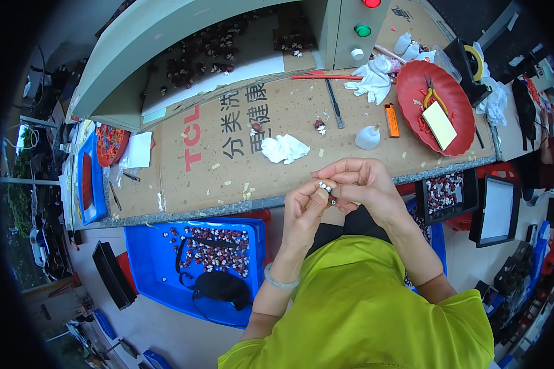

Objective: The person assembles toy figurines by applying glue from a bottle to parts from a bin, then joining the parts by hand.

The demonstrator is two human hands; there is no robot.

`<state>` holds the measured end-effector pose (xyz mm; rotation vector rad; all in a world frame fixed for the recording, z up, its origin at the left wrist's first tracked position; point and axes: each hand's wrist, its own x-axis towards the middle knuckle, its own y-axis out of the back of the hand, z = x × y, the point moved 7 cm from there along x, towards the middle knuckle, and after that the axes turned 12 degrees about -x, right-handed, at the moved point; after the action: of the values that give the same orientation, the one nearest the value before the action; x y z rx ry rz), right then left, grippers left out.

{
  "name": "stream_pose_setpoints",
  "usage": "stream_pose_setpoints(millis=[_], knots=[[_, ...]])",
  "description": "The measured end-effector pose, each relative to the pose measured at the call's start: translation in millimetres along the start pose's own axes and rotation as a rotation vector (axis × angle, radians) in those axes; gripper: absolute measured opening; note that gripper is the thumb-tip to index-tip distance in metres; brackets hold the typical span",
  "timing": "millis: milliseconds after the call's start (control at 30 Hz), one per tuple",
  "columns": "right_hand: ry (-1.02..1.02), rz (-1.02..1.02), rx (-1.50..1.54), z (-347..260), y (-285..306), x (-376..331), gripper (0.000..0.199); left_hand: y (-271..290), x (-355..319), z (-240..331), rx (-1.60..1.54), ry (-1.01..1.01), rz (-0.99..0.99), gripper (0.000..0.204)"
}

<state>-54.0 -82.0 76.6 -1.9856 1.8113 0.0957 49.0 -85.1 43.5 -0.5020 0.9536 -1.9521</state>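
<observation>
Just in front of the bench's near edge, my two hands meet around a small white-and-dark piece [324, 186]. My left hand [306, 209] is closed, with thumb and forefinger pinching the piece. From the other side my right hand [367, 189] is also closed, its fingertips at the same piece; the fingers hide part of it. Similar small dark red and white pieces [319, 126] lie on the cardboard-covered bench top [215, 178]. A crumpled white cloth [285, 149] and a small squeeze bottle [368, 138] lie beyond my hands.
An arched grey machine [114, 92] holds many pieces inside. At right stand a red dish [409, 92] with yellow-handled pliers [434, 92], and an orange lighter [391, 120]. Below left is a blue tub [160, 283] of pieces; a black tray [468, 206] sits below right.
</observation>
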Motion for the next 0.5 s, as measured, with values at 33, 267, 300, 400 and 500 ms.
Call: stream_pose_setpoints(millis=[33,267,300,400,500], knots=[[0.0,0.0,-0.001,1.1,0.1,0.7,0.018,-1.1,0.3,0.0,-0.021,0.039,0.044,0.029],[0.024,0.003,-0.038,7.3,3.3,3.7,0.021,4.4,1.7,-2.9,-0.064,0.102,0.102,0.034],[0.038,-0.018,-0.021,6.7,2.4,3.5,0.021,4.2,1.6,-2.6,-0.065,0.103,0.102,0.034],[0.029,0.004,-0.063,6.4,2.9,3.4,0.027,3.0,1.6,-1.9,-0.086,0.106,0.101,0.034],[0.019,0.018,-0.082,6.8,3.5,3.2,0.028,2.3,1.7,-2.6,-0.1,0.107,0.116,0.034]])
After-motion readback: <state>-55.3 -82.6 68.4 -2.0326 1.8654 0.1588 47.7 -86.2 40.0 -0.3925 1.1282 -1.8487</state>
